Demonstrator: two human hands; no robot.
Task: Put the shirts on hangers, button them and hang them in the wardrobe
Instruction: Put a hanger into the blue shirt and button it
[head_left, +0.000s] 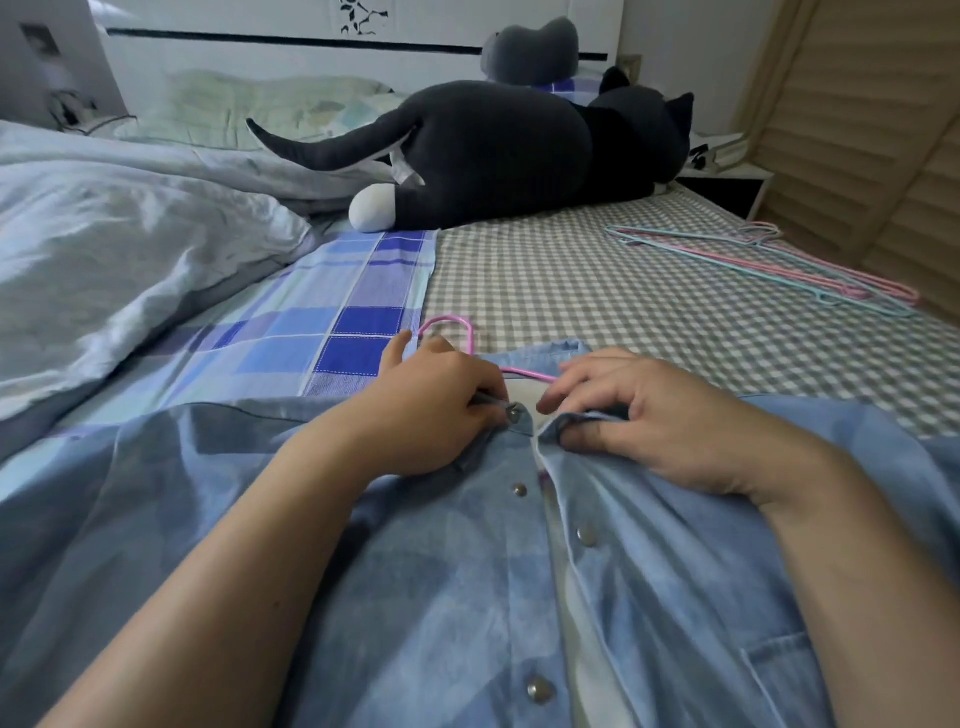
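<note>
On the far left of the bed (545, 270) we saw a rumpled pale duvet (114, 249), and next to it a blue patchwork sheet (332, 322) running down toward us. Near the middle, our left hand (431, 410) had its grip pinched on the left front edge of the denim shirt (467, 597) beside the top snap button (514, 413). The shirt lay flat across the near end of the bed, front up and still unbuttoned at the neck, with a pink hanger (452, 325) inside it, its hook poking out past the collar. Beyond lay a dark plush cat (509, 150). Our right hand (660, 415) curled its grip around the shirt's right front edge, just apart from the left. Far right, spare pink and blue hangers (769, 265) lay on the checked sheet.
</note>
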